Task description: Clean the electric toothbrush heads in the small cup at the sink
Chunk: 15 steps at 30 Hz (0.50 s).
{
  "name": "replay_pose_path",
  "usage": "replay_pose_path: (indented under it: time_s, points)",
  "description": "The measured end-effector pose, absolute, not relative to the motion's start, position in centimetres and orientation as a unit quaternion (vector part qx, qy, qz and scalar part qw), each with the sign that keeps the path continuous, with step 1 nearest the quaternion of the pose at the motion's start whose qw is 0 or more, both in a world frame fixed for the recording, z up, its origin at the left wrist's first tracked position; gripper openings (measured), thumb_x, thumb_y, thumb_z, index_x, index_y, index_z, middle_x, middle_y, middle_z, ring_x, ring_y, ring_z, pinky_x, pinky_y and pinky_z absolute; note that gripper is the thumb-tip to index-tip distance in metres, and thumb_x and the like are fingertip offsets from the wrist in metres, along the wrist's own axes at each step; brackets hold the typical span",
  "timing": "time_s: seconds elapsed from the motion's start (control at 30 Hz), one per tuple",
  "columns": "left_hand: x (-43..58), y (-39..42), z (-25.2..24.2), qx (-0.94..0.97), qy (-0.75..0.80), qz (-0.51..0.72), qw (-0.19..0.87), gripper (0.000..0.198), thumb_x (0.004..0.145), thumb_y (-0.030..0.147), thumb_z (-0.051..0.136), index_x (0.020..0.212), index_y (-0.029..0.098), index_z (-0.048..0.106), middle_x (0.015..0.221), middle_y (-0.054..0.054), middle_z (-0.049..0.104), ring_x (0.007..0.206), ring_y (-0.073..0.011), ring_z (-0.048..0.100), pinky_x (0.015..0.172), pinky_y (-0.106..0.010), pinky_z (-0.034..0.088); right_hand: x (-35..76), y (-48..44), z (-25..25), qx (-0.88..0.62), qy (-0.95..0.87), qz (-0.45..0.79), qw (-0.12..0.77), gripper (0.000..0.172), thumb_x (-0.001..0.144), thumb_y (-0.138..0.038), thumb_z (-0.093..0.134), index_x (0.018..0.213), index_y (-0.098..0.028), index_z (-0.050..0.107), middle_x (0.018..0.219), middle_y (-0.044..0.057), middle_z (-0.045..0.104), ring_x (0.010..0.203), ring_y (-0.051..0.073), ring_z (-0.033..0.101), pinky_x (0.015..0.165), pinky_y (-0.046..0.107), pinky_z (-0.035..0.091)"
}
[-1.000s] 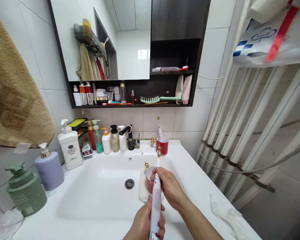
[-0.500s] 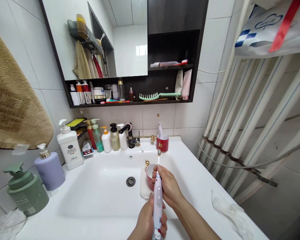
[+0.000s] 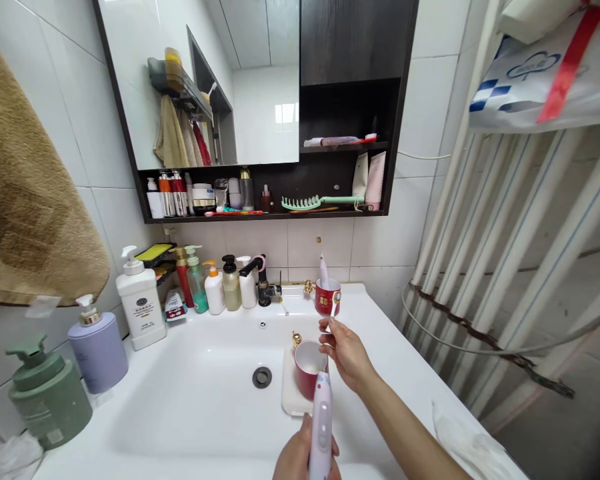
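My left hand is wrapped round the white and pink electric toothbrush handle, held upright at the bottom edge of the view. My right hand pinches the small brush head, which is off the handle and raised above a red cup. That cup stands on a white tray at the right rim of the white sink. A second red cup with a toothbrush in it stands at the back of the counter, just behind the brush head.
Pump bottles and smaller bottles line the counter's left and back beside the black tap. A brown towel hangs at left. A mirror cabinet with a shelf holding a green comb is above; white pipes at right; crumpled tissue.
The brush head has come off the handle; my right hand has carried it up and to the right, toward the back cup. The handle has dropped lower in my left hand.
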<state>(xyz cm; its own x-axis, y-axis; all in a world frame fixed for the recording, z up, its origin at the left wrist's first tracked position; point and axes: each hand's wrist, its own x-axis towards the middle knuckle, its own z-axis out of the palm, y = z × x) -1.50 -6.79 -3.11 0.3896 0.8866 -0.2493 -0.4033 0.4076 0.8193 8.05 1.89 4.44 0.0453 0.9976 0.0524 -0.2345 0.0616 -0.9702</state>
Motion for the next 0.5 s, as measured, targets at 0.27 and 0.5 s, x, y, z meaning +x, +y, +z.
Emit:
replay_pose_path:
  time_s: [0.27, 0.5]
  points:
    - [-4.5, -4.3, -1.9, 0.24, 0.313, 0.475, 0.787, 0.049, 0.053, 0.064, 0.033, 0.061, 0.017, 0.042, 0.033, 0.007, 0.038, 0.026, -0.0034, 0.028, 0.036, -0.018, 0.011, 8.0, 10.2, 1.4, -0.635, -0.592, 0.284, 0.407, 0.015, 0.063, -0.023, 0.042, 0.07, -0.013, 0.05, 0.052, 0.0, 0.049, 0.041, 0.009, 0.045, 0.04, 0.022, 0.034]
    - [-5.0, -2.4, -3.3, 0.247, 0.357, 0.476, 0.765, 0.051, 0.052, 0.063, 0.035, 0.053, 0.014, 0.047, 0.033, 0.003, 0.041, 0.033, -0.0051, 0.034, 0.041, -0.019, 0.022, 5.9, 17.0, 0.4, -0.685, -0.64, 0.154, 0.312, 0.011, 0.061, -0.014, 0.044, 0.061, -0.011, 0.055, 0.065, 0.013, 0.058, 0.068, 0.02, 0.053, 0.056, 0.026, 0.035]
